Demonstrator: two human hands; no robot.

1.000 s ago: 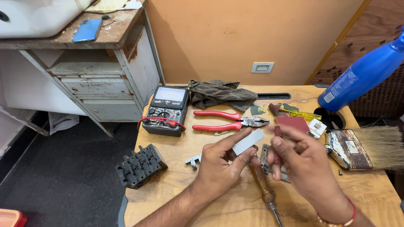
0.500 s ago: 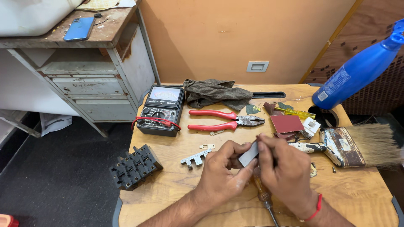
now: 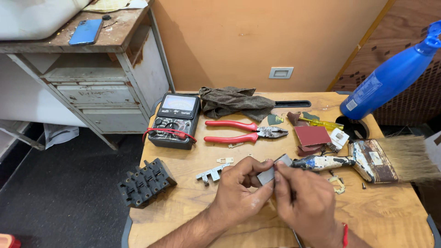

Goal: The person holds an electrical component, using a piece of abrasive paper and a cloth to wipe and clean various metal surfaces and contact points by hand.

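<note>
My left hand [image 3: 239, 193] pinches a small flat grey metal piece [image 3: 272, 171] between thumb and fingers, low over the wooden table [image 3: 193, 206]. My right hand [image 3: 305, 204] closes on the same piece from the right, fingertips pressed to its edge. Both hands sit near the table's front middle. A screwdriver tip [image 3: 296, 236] shows under my right wrist. A small grey metal bracket [image 3: 211, 174] lies just left of my left hand.
Red-handled pliers [image 3: 239, 131], an analog multimeter [image 3: 174, 120], a dark cloth [image 3: 234, 102], a black terminal block [image 3: 146, 181], red sandpaper [image 3: 312, 136], a paint-stained wide brush [image 3: 367, 160] and a blue bottle [image 3: 390, 78] surround the hands. A cabinet with a blue phone [image 3: 86, 31] stands left.
My hands came together on the grey piece and shifted lower toward the table's front. My right hand let go of the red sandpaper, which now lies by the brush.
</note>
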